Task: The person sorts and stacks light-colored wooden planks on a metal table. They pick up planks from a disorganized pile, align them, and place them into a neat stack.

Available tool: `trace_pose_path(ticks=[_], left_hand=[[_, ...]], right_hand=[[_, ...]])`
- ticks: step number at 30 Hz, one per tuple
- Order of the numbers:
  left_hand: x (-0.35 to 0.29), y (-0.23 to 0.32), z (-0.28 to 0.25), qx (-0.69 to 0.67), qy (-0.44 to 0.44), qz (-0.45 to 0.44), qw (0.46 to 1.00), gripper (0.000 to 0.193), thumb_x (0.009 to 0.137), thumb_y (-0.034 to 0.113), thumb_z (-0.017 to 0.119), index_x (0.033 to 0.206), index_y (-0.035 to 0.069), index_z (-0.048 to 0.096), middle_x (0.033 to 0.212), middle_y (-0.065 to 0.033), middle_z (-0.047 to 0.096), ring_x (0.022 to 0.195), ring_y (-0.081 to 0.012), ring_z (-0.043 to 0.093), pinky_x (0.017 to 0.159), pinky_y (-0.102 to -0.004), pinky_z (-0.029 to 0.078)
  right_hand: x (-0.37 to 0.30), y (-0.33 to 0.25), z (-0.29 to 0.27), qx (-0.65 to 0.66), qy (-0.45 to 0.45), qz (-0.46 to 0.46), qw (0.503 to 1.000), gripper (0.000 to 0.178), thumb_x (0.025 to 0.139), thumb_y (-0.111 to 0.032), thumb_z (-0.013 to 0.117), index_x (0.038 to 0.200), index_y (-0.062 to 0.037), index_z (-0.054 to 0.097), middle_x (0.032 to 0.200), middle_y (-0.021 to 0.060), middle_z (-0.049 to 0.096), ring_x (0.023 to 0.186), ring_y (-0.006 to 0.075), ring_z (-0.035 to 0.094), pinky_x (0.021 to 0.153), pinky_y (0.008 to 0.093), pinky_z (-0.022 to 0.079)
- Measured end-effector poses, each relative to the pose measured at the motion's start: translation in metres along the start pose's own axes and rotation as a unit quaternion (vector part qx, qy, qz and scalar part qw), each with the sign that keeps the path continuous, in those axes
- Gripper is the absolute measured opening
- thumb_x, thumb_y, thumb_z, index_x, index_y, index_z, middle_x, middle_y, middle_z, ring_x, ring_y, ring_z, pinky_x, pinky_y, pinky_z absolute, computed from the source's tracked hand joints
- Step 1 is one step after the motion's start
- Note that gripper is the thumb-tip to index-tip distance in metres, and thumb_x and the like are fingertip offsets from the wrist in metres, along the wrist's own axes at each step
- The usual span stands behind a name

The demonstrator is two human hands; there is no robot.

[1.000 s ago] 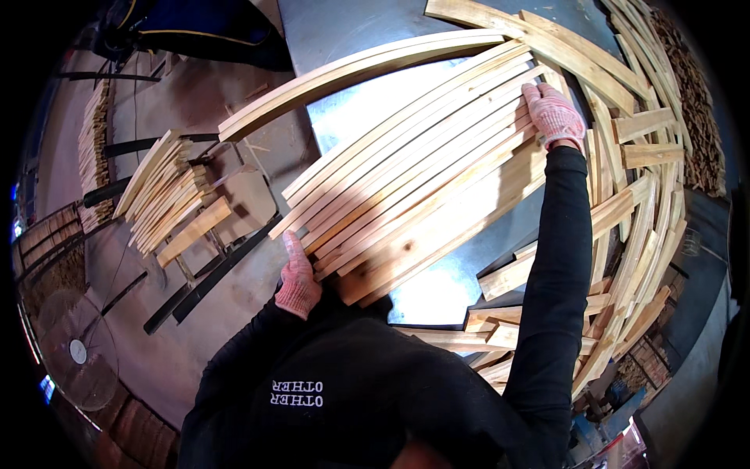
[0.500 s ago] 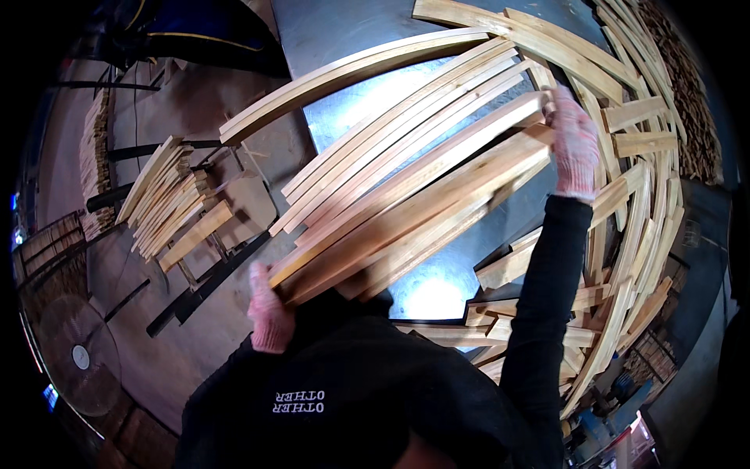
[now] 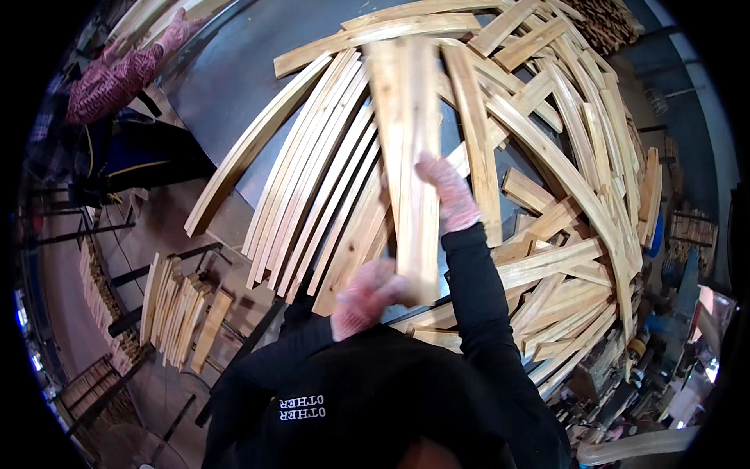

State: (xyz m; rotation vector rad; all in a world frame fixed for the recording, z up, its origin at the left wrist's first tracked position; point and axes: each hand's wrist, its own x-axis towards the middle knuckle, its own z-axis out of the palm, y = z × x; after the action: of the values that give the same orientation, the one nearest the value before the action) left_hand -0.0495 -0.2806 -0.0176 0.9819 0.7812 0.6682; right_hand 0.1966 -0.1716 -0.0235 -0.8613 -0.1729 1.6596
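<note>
A pair of pale wooden boards (image 3: 406, 148), pressed side by side and slightly blurred, slants up over the table in front of me. In a pink-and-white knit glove, my left hand (image 3: 367, 298) is closed at their near end. My right hand (image 3: 451, 194), gloved alike, grips their right edge about midway; its fingers are partly hidden. Left of the held boards, several narrow curved wooden strips (image 3: 312, 168) lie in a row. A wider board (image 3: 351, 250) lies partly beneath the held ones. Just right of my right hand is another long board (image 3: 473, 133).
Crossed curved pieces (image 3: 578, 180) heap along the right of the grey metal table (image 3: 226, 74). A co-worker's gloved hand (image 3: 178, 33) rests by wood strips at the upper left. Below left, a rack holds a stack of short boards (image 3: 176, 309).
My view has turned. My right hand has moved from the boards' far ends to their right edge, and my left hand has come rightward. The held boards now point more straight ahead.
</note>
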Motion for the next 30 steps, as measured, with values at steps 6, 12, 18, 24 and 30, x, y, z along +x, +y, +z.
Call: trace_pose_path(ticks=[6,12,18,24,30], left_hand=[[0.081,0.042,0.018,0.172,0.135,0.052,0.974,0.074,0.093,0.021,0.072,0.149,-0.004,0.030,0.128,-0.0242,0.055,0.113,-0.0234,0.061,0.093,-0.0320,0.053],[0.118,0.031,0.029,0.047,-0.055,-0.013,0.997,0.091,0.102,0.059,0.050,0.158,-0.005,0.015,0.143,-0.0152,0.052,0.126,-0.0161,0.053,0.105,-0.0282,0.045],[0.166,0.043,0.047,-0.265,-0.052,-0.163,0.949,0.034,0.097,0.014,0.066,0.128,0.002,0.057,0.113,-0.0109,0.068,0.106,-0.0215,0.068,0.094,-0.0361,0.057],[0.211,0.077,0.051,-0.041,0.056,0.132,0.989,0.037,0.091,0.006,0.069,0.125,-0.001,0.058,0.110,-0.0080,0.068,0.099,-0.0160,0.065,0.089,-0.0307,0.053],[0.314,0.131,0.063,0.090,-0.099,0.189,0.973,0.040,0.092,0.002,0.068,0.132,0.003,0.062,0.130,-0.0074,0.066,0.115,-0.0191,0.063,0.102,-0.0325,0.049]], right_hand=[[-0.040,0.075,0.026,-0.222,0.174,-0.147,0.948,0.067,0.094,-0.014,0.070,0.151,0.0046,0.039,0.132,0.0142,0.062,0.113,0.0168,0.060,0.095,0.0278,0.051],[-0.058,-0.002,0.057,-0.201,0.185,-0.207,0.939,0.062,0.100,-0.019,0.063,0.151,0.0047,0.037,0.131,0.0155,0.060,0.115,0.0171,0.058,0.099,0.0280,0.048],[-0.081,-0.046,-0.019,-0.217,0.152,-0.226,0.937,0.050,0.098,-0.027,0.062,0.132,0.0089,0.052,0.113,0.0165,0.065,0.107,0.0212,0.065,0.094,0.0322,0.055],[-0.135,-0.114,-0.027,-0.145,0.197,-0.245,0.938,0.045,0.096,-0.018,0.056,0.130,0.0096,0.046,0.106,0.0263,0.066,0.091,0.0349,0.073,0.079,0.0408,0.063],[-0.105,-0.077,-0.118,-0.479,0.174,-0.258,0.821,0.032,0.094,-0.017,0.060,0.121,-0.0010,0.063,0.112,0.0185,0.069,0.105,0.0316,0.065,0.092,0.0391,0.053]])
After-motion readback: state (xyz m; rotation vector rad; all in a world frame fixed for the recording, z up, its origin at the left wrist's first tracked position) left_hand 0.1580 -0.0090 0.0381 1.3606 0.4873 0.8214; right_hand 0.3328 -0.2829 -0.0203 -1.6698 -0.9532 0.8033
